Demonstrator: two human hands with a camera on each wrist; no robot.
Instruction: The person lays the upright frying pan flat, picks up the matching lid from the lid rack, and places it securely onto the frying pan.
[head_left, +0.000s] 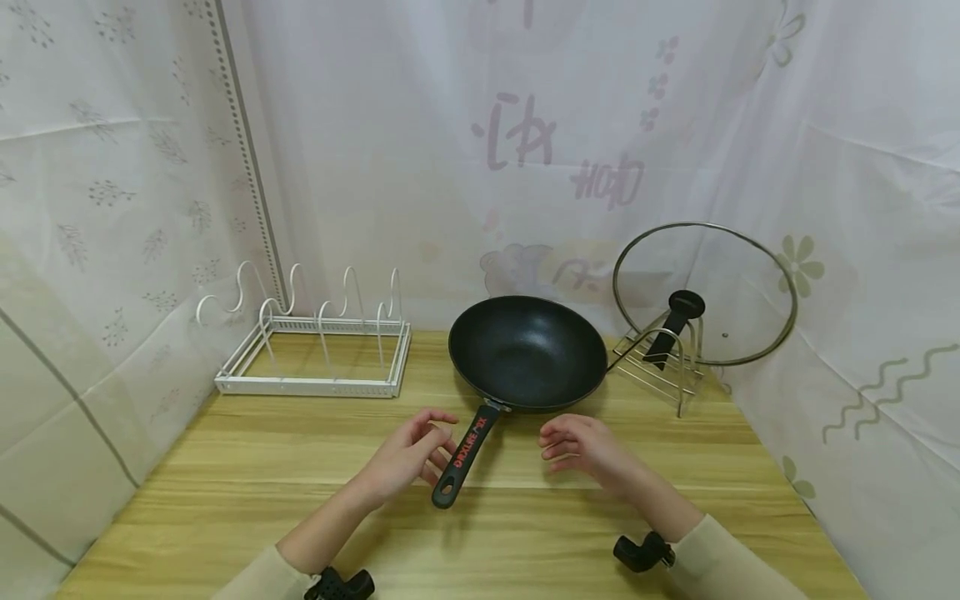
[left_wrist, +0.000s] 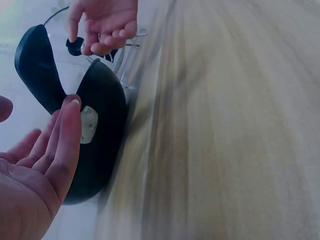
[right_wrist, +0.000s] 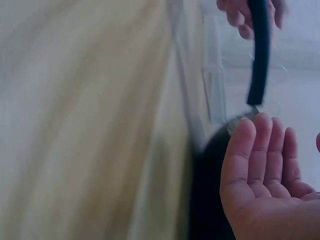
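Observation:
A black frying pan (head_left: 528, 354) with a deep bowl sits on the wooden table, its handle (head_left: 467, 454) with red lettering pointing toward me. Just left of that handle is my left hand (head_left: 405, 458), fingers loosely bent and spread, fingertips right at the handle's side. In the left wrist view those fingers (left_wrist: 65, 140) overlap the pan's underside near the metal bracket (left_wrist: 89, 125). My right hand (head_left: 588, 450) hovers right of the handle, in front of the pan, holding nothing. The right wrist view shows its palm up with fingers (right_wrist: 262, 155) nearly straight.
A white wire rack (head_left: 315, 387) with curved dividers stands at the back left. At the back right, a metal stand (head_left: 680, 392) holds a glass lid (head_left: 735, 292) upright, its black knob facing forward. Patterned white curtains (head_left: 420, 167) enclose the table (head_left: 300, 467) behind and on both sides.

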